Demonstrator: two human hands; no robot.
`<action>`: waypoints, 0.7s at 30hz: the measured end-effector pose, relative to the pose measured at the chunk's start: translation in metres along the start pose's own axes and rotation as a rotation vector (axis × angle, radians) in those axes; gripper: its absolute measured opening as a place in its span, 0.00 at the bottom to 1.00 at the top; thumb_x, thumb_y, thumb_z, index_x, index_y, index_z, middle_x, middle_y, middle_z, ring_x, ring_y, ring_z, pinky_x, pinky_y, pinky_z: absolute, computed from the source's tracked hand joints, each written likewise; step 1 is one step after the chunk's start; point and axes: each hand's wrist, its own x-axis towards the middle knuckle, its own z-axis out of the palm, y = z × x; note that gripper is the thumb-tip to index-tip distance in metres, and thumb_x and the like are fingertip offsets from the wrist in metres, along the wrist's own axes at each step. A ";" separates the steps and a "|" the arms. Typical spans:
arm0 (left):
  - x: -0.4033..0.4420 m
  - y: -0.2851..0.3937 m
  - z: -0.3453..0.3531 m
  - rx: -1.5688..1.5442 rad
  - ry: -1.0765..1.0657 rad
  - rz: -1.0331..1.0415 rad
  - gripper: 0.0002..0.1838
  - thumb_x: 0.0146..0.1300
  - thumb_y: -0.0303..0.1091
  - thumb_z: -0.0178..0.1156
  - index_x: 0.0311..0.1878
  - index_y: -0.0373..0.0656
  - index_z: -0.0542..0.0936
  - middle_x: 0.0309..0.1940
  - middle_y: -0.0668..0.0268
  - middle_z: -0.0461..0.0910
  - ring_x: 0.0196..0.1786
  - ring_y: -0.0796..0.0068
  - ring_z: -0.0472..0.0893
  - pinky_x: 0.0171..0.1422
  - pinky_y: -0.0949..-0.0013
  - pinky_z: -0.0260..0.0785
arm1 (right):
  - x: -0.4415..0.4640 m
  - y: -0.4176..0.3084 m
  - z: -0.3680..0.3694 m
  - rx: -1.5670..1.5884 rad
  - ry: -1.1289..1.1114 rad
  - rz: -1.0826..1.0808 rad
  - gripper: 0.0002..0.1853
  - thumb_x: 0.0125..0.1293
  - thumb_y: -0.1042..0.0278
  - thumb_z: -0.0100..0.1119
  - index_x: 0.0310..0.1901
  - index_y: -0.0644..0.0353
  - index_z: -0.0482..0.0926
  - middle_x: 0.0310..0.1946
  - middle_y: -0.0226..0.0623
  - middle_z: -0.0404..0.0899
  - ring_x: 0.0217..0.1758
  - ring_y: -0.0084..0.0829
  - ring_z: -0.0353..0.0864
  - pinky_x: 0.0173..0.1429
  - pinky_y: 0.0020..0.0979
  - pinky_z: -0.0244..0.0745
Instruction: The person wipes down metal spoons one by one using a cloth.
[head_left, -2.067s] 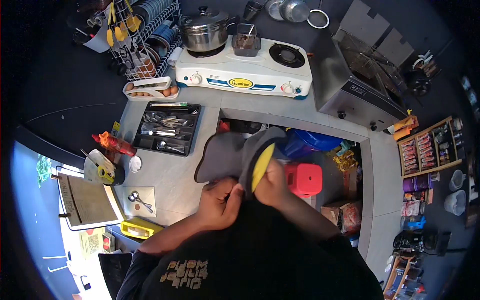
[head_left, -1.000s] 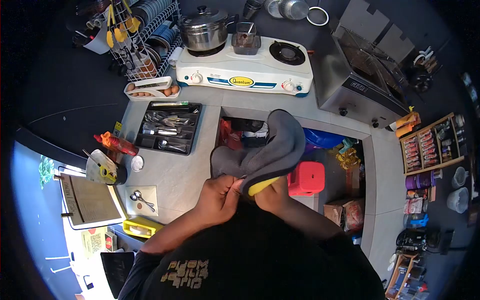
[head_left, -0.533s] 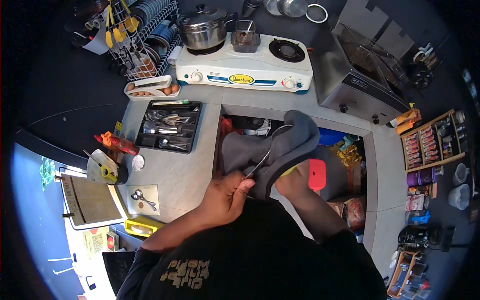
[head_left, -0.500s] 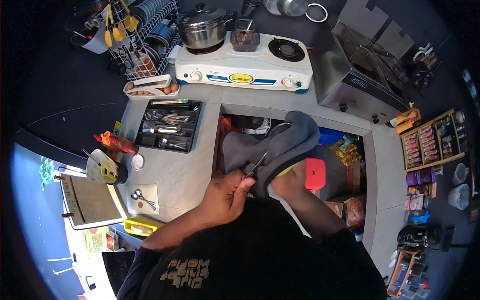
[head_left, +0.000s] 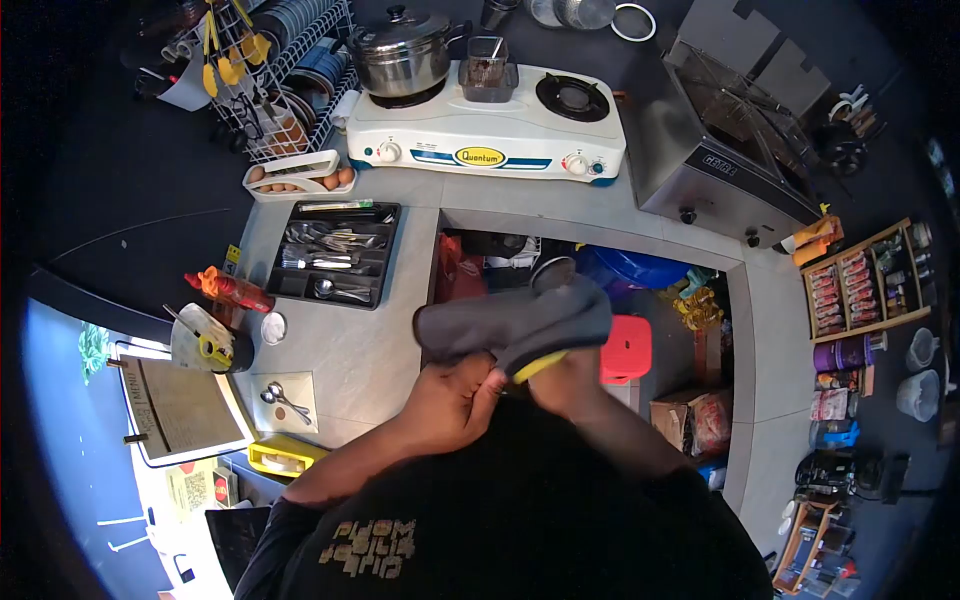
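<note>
A dark grey cloth (head_left: pixel 480 325) with a yellow edge hangs bunched in front of my body. My right hand (head_left: pixel 565 385) is closed on it, its fingers mostly covered by the folds. My left hand (head_left: pixel 450 400) is in a closed pinch against the cloth's lower left side. The thin metal utensil seen in that pinch a moment ago is now hidden by the cloth; its kind does not show. On the counter to the left lies a black cutlery tray (head_left: pixel 375 255) with spoons and forks. Two spoons (head_left: pixel 285 398) rest on a pale square mat.
Beneath the cloth is a counter opening (head_left: pixel 738 350) holding a red-pink box (head_left: pixel 625 348) and bags. A white gas stove (head_left: pixel 480 125) carries a steel pot (head_left: pixel 400 60). A steel fryer (head_left: pixel 730 160) stands right, an egg holder (head_left: pixel 300 180) and a sauce bottle (head_left: pixel 235 288) left.
The cloth has dropped and swung left with my right hand, folding over the metal utensil, which no longer shows. My left hand has stayed nearly in place.
</note>
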 end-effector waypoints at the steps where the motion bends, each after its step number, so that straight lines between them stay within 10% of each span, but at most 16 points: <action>1: 0.000 0.001 0.001 0.019 -0.001 -0.019 0.05 0.71 0.29 0.54 0.38 0.39 0.76 0.21 0.58 0.75 0.22 0.64 0.78 0.28 0.66 0.68 | -0.002 0.012 -0.015 0.348 0.004 0.287 0.08 0.59 0.82 0.58 0.41 0.62 0.79 0.43 0.37 0.78 0.48 0.35 0.78 0.56 0.36 0.71; 3: 0.005 0.009 0.001 0.014 0.001 -0.014 0.08 0.71 0.32 0.56 0.35 0.39 0.75 0.19 0.55 0.73 0.22 0.56 0.78 0.26 0.61 0.67 | -0.009 0.036 -0.029 0.384 -0.149 0.220 0.23 0.62 0.72 0.65 0.58 0.65 0.72 0.57 0.41 0.74 0.66 0.39 0.69 0.73 0.43 0.58; 6: 0.009 0.003 0.003 0.014 0.040 0.078 0.10 0.71 0.33 0.56 0.34 0.39 0.74 0.18 0.55 0.73 0.21 0.51 0.78 0.26 0.59 0.67 | -0.015 0.013 -0.001 -0.317 -0.150 -0.097 0.22 0.62 0.73 0.65 0.57 0.63 0.73 0.60 0.42 0.72 0.69 0.41 0.67 0.74 0.41 0.56; 12: 0.011 0.011 0.000 0.023 -0.064 -0.128 0.10 0.71 0.32 0.56 0.33 0.39 0.74 0.19 0.54 0.74 0.24 0.51 0.78 0.28 0.59 0.67 | 0.012 0.009 -0.025 0.196 -0.087 0.249 0.06 0.64 0.76 0.56 0.42 0.63 0.77 0.41 0.39 0.78 0.46 0.36 0.79 0.54 0.39 0.72; 15: 0.011 0.001 0.012 -0.048 0.032 -0.037 0.11 0.71 0.32 0.56 0.32 0.40 0.73 0.19 0.55 0.73 0.23 0.53 0.77 0.28 0.60 0.66 | 0.008 0.004 -0.007 -0.396 -0.088 -0.158 0.09 0.62 0.78 0.57 0.45 0.64 0.77 0.45 0.42 0.79 0.50 0.38 0.79 0.57 0.36 0.72; 21: 0.017 0.008 0.010 -0.013 0.007 -0.173 0.11 0.72 0.31 0.55 0.31 0.39 0.72 0.18 0.59 0.70 0.21 0.68 0.72 0.27 0.65 0.63 | 0.013 0.032 -0.032 0.236 -0.116 0.332 0.14 0.58 0.75 0.62 0.47 0.62 0.78 0.45 0.43 0.80 0.51 0.42 0.80 0.59 0.41 0.70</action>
